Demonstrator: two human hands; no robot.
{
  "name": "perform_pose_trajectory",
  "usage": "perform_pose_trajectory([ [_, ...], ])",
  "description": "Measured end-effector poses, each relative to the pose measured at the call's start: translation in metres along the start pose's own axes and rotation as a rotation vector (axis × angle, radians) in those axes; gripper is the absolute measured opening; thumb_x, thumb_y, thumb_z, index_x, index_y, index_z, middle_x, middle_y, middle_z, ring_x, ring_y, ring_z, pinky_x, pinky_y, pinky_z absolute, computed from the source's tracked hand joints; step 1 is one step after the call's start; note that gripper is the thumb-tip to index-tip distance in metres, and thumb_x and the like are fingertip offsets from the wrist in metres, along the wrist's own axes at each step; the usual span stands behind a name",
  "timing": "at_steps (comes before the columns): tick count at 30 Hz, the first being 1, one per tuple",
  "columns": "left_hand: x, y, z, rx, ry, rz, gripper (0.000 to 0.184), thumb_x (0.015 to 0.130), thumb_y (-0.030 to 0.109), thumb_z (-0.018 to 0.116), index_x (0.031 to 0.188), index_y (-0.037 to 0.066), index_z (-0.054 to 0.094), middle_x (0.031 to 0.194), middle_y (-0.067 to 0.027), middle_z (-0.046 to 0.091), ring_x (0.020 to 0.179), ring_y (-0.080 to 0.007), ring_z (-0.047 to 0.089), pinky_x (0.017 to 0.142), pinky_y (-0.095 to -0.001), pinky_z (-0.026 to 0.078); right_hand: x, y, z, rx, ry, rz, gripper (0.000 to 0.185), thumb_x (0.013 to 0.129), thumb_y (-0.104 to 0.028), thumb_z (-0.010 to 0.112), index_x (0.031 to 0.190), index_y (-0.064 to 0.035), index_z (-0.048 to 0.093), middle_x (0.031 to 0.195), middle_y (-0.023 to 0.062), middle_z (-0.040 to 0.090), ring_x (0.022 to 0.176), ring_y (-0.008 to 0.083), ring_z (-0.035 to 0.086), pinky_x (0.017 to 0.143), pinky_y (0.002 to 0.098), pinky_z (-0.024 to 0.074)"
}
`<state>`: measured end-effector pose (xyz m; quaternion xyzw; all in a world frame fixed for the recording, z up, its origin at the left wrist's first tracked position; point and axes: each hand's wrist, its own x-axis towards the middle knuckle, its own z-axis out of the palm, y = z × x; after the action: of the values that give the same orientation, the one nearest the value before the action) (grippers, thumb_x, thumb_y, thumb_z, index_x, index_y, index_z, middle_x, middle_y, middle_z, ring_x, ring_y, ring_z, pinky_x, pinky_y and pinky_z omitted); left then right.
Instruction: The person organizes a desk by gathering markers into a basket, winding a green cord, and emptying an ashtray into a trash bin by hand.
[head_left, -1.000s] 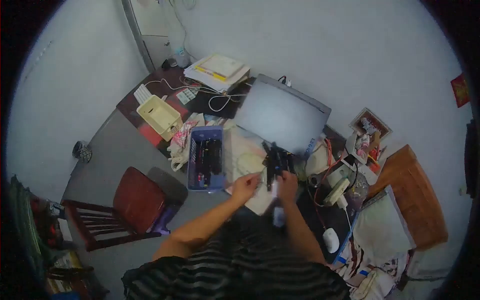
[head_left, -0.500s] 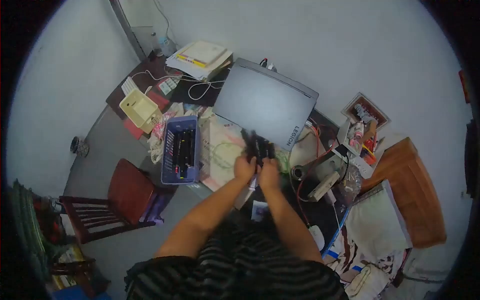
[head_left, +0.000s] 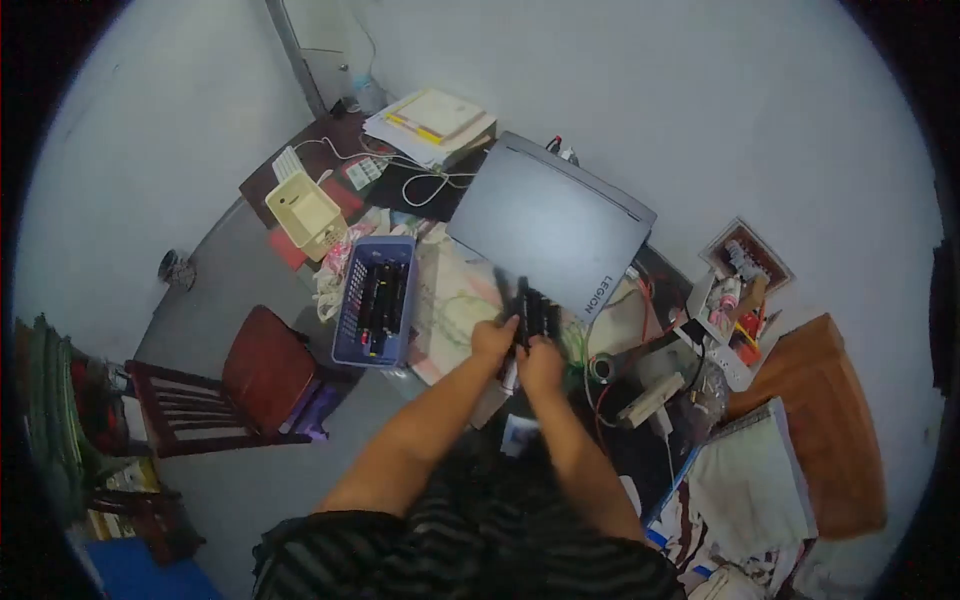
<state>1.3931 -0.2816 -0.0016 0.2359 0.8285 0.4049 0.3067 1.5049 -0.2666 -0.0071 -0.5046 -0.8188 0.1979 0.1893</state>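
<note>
Black pens (head_left: 540, 315) in curled right hand (head_left: 541, 366), a blurred one (head_left: 504, 287) in curled left hand (head_left: 492, 341)

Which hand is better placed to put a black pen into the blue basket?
Probably the left hand: it is nearer the blue basket. The right hand, on the black pens, lies farther off, beyond the left.

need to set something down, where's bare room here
Bare-looking: the laptop lid, beyond the dark pen-like sticks held by the left hand and right hand; also the black desk strip between the right forearm and white cable. Crowded: around the blue basket, with cloth beside it.
</note>
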Motion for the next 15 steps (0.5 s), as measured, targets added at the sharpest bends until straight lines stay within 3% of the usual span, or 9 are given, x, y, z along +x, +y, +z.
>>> perform_pose_trajectory([
  [8,0.012,-0.017,0.01,-0.056,0.014,-0.135,0.033,0.071,0.028,0.067,0.059,-0.002,0.059,0.055,-0.0114,0.058,0.049,-0.0197,0.057,0.048,-0.0328,0.043,0.0,0.003,0.006,0.079,0.094,-0.014,0.021,0.071,-0.02,0.063,0.076,-0.0009,0.056,0.073,0.0185,0.056,0.07,0.0362,0.055,0.062,0.0431,0.0438],
  [11,0.011,-0.034,0.012,-0.326,-0.044,-0.201,0.023,0.077,0.019,0.063,0.069,-0.002,0.06,0.057,-0.0087,0.056,0.046,-0.0186,0.053,0.044,-0.0303,0.042,0.004,0.011,0.016,0.105,0.097,-0.009,0.02,0.07,-0.019,0.064,0.069,0.0001,0.056,0.069,0.0182,0.055,0.064,0.0358,0.054,0.059,0.0417,0.0432],
  [13,0.003,-0.044,0.011,-0.686,-0.143,-0.248,0.021,0.079,0.016,0.061,0.068,-0.001,0.059,0.057,-0.0101,0.056,0.047,-0.0184,0.052,0.043,-0.0322,0.04,0.002,0.007,0.011,0.183,0.084,-0.018,0.021,0.07,-0.018,0.064,0.066,0.0008,0.055,0.067,0.0181,0.055,0.059,0.035,0.054,0.058,0.0407,0.0426],
  [14,0.0,-0.049,0.01,-0.866,-0.189,-0.269,0.02,0.08,0.015,0.06,0.067,-0.001,0.058,0.057,-0.0108,0.055,0.047,-0.0182,0.052,0.042,-0.0331,0.039,0.0,0.004,0.011,0.238,0.048,0.01,0.021,0.07,-0.018,0.064,0.07,0.0015,0.056,0.07,0.0186,0.057,0.064,0.0338,0.056,0.059,0.0395,0.044],
  [15,-0.013,-0.04,0.0,-0.828,-0.182,-0.278,0.015,0.083,0.011,0.056,0.072,0.002,0.054,0.056,-0.0071,0.051,0.044,-0.0154,0.047,0.039,-0.0288,0.036,-0.002,0.002,0.011,0.293,0.013,0.037,0.022,0.071,-0.019,0.064,0.075,0.0022,0.058,0.074,0.0191,0.059,0.069,0.0326,0.058,0.061,0.0382,0.0453],
])
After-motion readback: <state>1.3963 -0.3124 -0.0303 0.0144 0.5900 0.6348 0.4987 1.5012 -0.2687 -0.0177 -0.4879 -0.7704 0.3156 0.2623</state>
